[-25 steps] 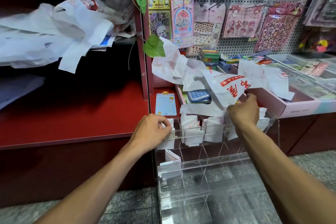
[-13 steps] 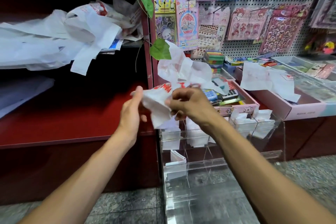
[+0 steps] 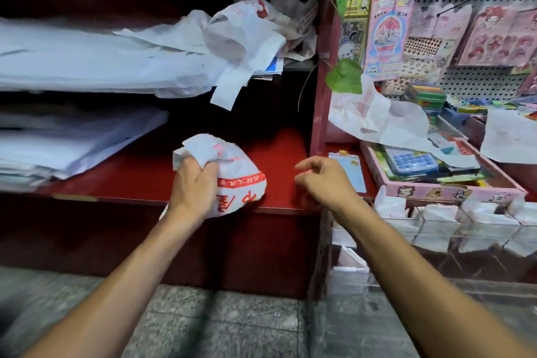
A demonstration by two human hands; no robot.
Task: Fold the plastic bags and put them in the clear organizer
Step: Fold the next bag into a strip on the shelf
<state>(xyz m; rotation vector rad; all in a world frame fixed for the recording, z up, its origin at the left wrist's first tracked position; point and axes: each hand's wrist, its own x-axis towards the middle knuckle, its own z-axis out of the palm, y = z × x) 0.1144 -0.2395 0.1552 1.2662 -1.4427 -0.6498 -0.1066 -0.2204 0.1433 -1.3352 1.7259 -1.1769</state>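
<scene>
Over the near edge of the red shelf [image 3: 122, 180], left hand [image 3: 193, 186] grips a crumpled white plastic bag [image 3: 232, 166] with red print; right hand [image 3: 325, 180] hovers just right of it, loosely curled, holding nothing. Best to spread the bag flat on the shelf and smooth out air before creasing, then carry it to the clear organizer [image 3: 436, 227], lower right.

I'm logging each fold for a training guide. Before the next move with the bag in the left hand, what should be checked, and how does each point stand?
1. White plastic bag with red print held: ok, left hand grips it.
2. Bag spread flat for folding: not ok, bunched.
3. Right hand free: ok, loosely curled, empty.
4. Red shelf surface beside the bag bare for folding: ok.
5. Free slot in the clear acrylic organizer: cannot tell, visible slots hold folded bags.
</scene>
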